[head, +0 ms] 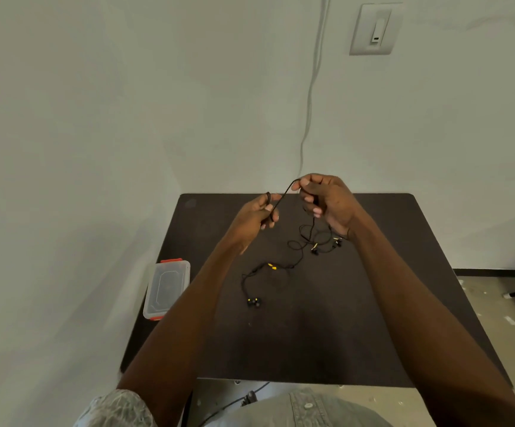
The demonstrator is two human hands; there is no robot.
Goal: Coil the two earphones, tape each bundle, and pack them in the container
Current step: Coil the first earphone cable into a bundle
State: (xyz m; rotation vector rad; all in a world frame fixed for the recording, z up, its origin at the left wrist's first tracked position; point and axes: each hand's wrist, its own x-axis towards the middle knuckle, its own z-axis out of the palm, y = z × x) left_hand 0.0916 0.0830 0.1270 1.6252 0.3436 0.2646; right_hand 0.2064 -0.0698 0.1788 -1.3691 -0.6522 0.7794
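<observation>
Above the table's far edge, both hands pinch one earphone cable: left hand, right hand. Its tail joins the loose tangle mid-table (second earphone included). Risk: snagging while coiling. Container sits at left edge.

Dark table; wall switch; white wall cable.

I count two hands, left hand and right hand, two black earphones, one held and one lying, one container, one table, one wall switch.
</observation>
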